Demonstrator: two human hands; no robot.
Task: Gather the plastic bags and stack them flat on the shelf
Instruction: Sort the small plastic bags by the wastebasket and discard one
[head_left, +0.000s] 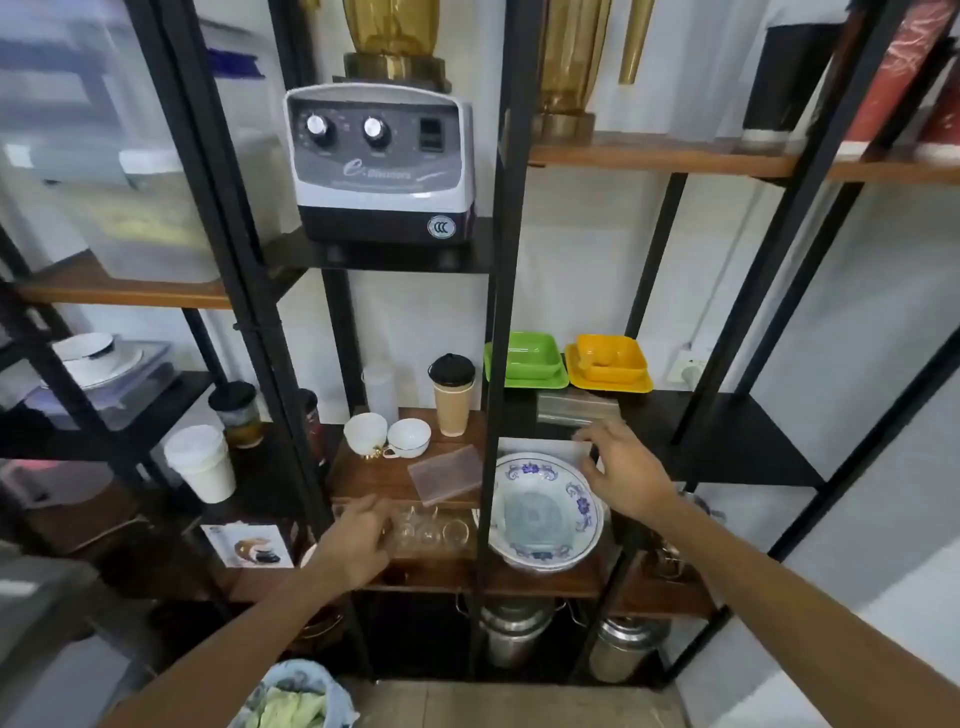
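Clear flat plastic bags (576, 408), a small stack w/ long axis running 9-to-3, are lying on the black shelf board (727, 441) below the green square dish (530, 358). Right hand (626, 475) is hovering nearer, fingers spread wide, holding nothing; stack's sitting just at 11 o'clock off its fingertips. Left hand (358, 540) is loosely curled, empty, by the clear glasses (431, 527). Another pinkish flat bag pack (447, 474) is resting at 1 o'clock from it.
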